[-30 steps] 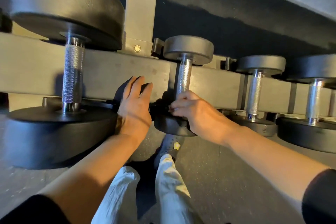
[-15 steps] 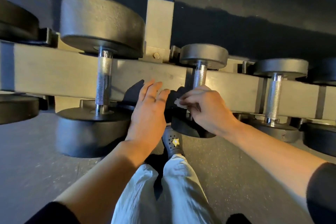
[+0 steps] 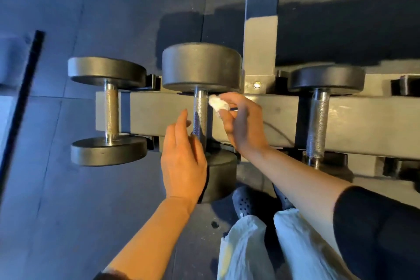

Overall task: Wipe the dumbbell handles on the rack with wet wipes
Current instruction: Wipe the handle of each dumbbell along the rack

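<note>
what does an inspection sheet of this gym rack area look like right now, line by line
surface: grey rack rail carrying three dumbbells; dark floor below
job's things: middle dumbbell handle knurled, bare between the two hands; white wet wipe bunched, close beside its top end, contact unclear; left dumbbell handle and right dumbbell handle untouched
clutter: nothing seen
grippers: right hand pinches the wipe; left hand has its fingers straight, beside the middle handle, holding nothing
cables: thin dark line on the rail right of the right hand, cannot tell if a cable
surroundings: rack upright post, dark shoes, pale trousers
</note>
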`<state>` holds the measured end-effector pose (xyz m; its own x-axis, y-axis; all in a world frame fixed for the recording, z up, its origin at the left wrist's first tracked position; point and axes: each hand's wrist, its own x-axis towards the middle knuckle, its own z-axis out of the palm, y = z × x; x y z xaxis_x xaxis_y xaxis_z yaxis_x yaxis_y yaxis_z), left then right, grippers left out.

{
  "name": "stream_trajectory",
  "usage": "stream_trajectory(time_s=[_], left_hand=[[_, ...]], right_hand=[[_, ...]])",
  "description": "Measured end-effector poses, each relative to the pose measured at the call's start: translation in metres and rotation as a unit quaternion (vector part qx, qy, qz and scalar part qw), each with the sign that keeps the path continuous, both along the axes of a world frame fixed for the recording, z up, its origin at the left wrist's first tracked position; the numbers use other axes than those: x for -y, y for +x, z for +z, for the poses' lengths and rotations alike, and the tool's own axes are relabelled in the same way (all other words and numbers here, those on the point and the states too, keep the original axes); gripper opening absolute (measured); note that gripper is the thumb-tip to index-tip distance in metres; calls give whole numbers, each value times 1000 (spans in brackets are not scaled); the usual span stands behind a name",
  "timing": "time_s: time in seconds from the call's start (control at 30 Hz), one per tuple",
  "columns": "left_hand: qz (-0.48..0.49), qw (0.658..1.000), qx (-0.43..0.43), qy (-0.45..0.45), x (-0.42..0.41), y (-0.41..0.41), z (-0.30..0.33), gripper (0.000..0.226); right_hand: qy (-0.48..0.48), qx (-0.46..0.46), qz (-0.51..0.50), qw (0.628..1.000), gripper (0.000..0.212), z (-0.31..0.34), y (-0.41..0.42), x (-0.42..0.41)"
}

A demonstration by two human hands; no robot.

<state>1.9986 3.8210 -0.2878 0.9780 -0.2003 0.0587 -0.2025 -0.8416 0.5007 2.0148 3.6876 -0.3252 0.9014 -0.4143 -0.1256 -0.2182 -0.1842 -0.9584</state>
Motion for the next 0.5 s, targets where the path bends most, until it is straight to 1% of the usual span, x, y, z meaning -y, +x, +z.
stream_trajectory(time_s=[0.07, 0.2, 0.33, 0.4, 0.5], left_hand=[[-2, 1000, 9, 9, 1, -2, -2, 57], [-12, 999, -1, 34, -1, -2, -4, 57], [-17, 999, 7, 47, -1, -1, -5, 51], [-17, 999, 6, 50, 0, -2, -5, 51], [-15, 999, 1, 51, 0, -2, -5, 50]], right_hand=[[23, 26, -29, 999, 18, -6, 11, -4], [45, 32, -35, 998, 19, -17, 22, -11], [72, 11, -82, 994, 11, -21, 28, -18], [71, 8, -52, 996, 8, -20, 22, -17], [45, -43, 63, 996, 8, -18, 0, -10]])
